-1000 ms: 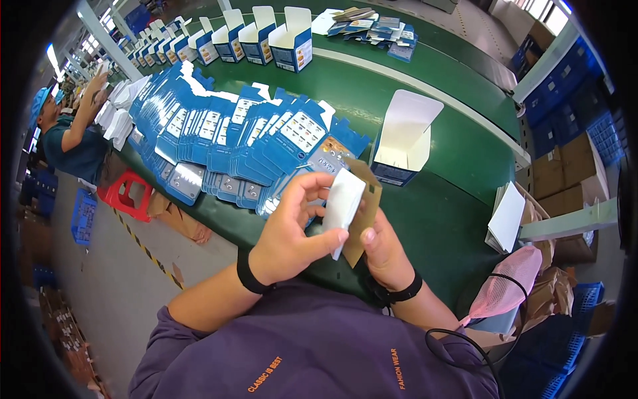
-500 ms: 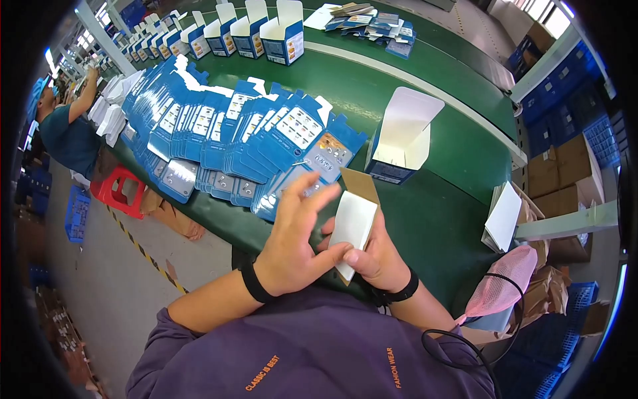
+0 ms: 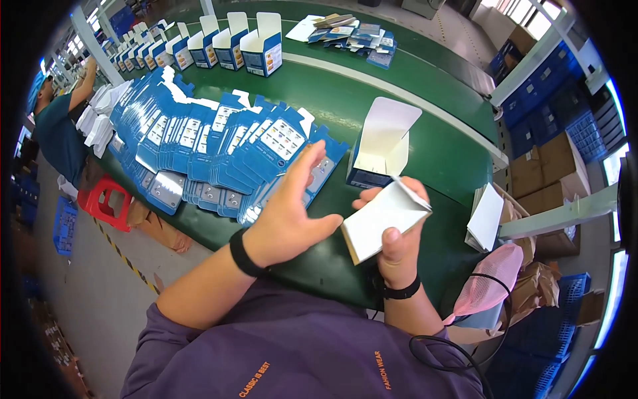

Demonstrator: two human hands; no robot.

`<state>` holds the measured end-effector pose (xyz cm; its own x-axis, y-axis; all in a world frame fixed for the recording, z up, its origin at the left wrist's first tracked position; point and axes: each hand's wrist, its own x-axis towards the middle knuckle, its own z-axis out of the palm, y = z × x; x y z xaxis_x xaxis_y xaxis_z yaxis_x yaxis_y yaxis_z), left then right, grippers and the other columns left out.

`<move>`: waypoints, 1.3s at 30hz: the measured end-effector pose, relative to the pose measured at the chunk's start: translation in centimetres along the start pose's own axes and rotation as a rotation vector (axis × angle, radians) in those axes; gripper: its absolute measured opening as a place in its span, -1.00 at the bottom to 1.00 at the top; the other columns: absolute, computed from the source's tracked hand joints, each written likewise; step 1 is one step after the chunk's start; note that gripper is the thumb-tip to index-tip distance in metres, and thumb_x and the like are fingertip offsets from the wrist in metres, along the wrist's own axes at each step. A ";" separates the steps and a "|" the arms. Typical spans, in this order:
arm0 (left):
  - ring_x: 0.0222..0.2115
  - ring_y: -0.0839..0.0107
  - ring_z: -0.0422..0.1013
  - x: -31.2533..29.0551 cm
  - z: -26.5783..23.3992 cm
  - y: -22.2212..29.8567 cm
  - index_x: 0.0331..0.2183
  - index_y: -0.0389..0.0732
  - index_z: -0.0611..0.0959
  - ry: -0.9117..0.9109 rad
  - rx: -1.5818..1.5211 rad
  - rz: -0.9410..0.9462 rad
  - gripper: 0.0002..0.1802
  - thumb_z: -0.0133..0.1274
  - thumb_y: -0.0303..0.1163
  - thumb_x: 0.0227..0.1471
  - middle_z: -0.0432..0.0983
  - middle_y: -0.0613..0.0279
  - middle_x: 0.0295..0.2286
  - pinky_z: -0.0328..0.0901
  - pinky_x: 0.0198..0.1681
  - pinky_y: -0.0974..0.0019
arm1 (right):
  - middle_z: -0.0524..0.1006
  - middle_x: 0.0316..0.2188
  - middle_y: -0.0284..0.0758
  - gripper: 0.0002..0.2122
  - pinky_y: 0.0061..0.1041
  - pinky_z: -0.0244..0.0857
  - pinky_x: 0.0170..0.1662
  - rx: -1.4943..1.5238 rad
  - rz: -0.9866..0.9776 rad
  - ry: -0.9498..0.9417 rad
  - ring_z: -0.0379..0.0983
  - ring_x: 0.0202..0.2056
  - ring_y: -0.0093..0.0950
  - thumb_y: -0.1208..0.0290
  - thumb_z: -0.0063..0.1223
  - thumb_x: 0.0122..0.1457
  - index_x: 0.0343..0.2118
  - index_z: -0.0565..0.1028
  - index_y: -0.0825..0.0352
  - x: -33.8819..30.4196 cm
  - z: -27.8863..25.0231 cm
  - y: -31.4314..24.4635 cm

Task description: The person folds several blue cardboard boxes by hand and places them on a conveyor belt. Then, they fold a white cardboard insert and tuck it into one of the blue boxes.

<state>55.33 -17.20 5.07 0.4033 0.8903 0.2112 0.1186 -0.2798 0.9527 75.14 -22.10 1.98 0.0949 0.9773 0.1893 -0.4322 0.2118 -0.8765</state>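
Note:
My right hand [image 3: 397, 261] grips a folded white cardboard piece [image 3: 382, 225] with a brown edge, thumb on its white face and fingertips behind it. A flap stands slightly raised along its far right side. My left hand [image 3: 286, 216] is open, fingers stretched upward and thumb pointing at the piece's left corner; whether the thumb touches it I cannot tell. Just beyond stands a blue and white box [image 3: 379, 149] with its lid up and something white inside. Behind my left hand, flat blue printed cartons [image 3: 219, 143] lie fanned out in overlapping rows.
Open boxes [image 3: 260, 53] line the far side of the green table [image 3: 458, 156]. A pile of flat cartons [image 3: 359, 36] lies at the back. White sheets [image 3: 485, 216] and a pink mesh bag [image 3: 488, 279] are at right. A red stool [image 3: 106, 203] and a co-worker [image 3: 63, 133] are at left.
My right hand has moved right and tilted the cardboard piece, so its white face lies flatter and wider in view. My left hand has come away from it and opened. The whole view shifted slightly.

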 end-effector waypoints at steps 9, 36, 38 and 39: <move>0.32 -0.10 0.13 11.4 2.6 -6.8 0.37 -0.39 -0.02 -0.228 0.255 -0.099 0.22 0.34 -0.45 -0.21 0.16 -0.35 0.26 0.13 0.34 0.13 | 0.44 0.07 -0.05 -0.05 -0.19 0.43 0.11 -0.405 -0.490 0.205 0.52 0.05 -0.18 0.05 0.50 -0.01 0.35 0.09 0.24 1.4 -1.6 -7.0; 0.20 -0.07 0.27 -6.1 -0.6 -2.7 0.31 -0.30 0.18 -0.177 0.213 -0.035 0.09 0.42 -0.43 -0.19 0.27 -0.17 0.17 0.22 0.27 0.12 | 0.46 -0.17 -0.16 -0.35 -0.22 0.40 -0.05 -1.700 -0.257 -0.997 0.50 -0.15 -0.13 0.12 0.42 -0.06 0.12 0.41 0.10 2.0 5.4 -9.6; 0.21 -0.07 0.27 -6.2 -0.4 -2.8 0.31 -0.30 0.18 -0.161 0.208 -0.049 0.09 0.41 -0.43 -0.18 0.27 -0.18 0.17 0.22 0.27 0.12 | 0.46 -0.18 -0.17 -0.35 -0.24 0.39 -0.05 -1.750 -0.292 -1.011 0.50 -0.16 -0.15 0.09 0.41 -0.05 0.13 0.40 0.10 1.8 5.7 -9.0; 0.21 -0.07 0.26 -6.3 -0.4 -2.9 0.32 -0.30 0.17 -0.147 0.201 -0.063 0.09 0.41 -0.44 -0.17 0.26 -0.18 0.18 0.21 0.28 0.11 | 0.46 -0.17 -0.16 -0.34 -0.25 0.39 -0.05 -1.767 -0.327 -1.025 0.50 -0.17 -0.16 0.07 0.39 -0.04 0.14 0.39 0.11 1.8 5.8 -8.4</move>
<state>52.12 -21.87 1.06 0.5151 0.8506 0.1053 0.3196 -0.3046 0.8973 73.72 -22.09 12.29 -0.7224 0.6907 -0.0321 0.6915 0.7215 -0.0354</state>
